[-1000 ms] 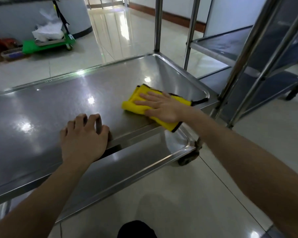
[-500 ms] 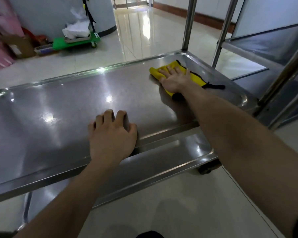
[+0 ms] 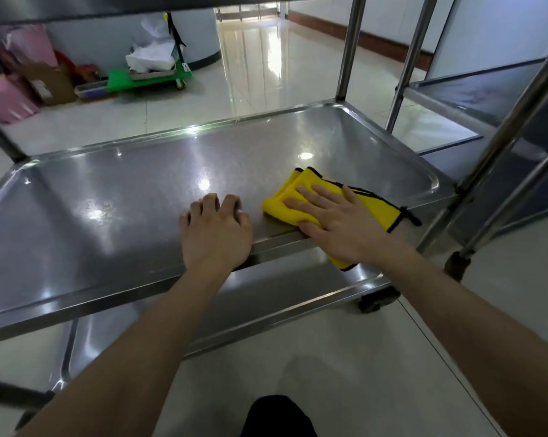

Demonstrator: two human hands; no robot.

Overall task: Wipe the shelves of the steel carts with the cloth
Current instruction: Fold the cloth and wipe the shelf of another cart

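The steel cart (image 3: 348,58) fills the view, and a second cart (image 3: 487,99) stands just beside it on the right. The work is on the middle shelf (image 3: 124,200), a shallow rimmed tray. Its steel gleams all over with no streaks or dirt to read, so how much has been wiped cannot be told. I judge the task to be mid-way at best. The lower shelf (image 3: 282,288), the shelf overhead and the second cart look yet to be done.

Across the floor, a green trolley (image 3: 146,80) carries a white bundle. Next to it a low grey tray (image 3: 90,89) holds something too small to make out.

The yellow cloth (image 3: 376,205), folded and black-edged, lies at the shelf's near right corner, one end hanging over the front rim. The right hand (image 3: 332,222) lies flat on it, fingers straight and spread, pressing it down. The left hand (image 3: 216,236) rests on the near rim just beside it, fingers curled onto the steel. Its thumb is hidden, so a true grip cannot be told.
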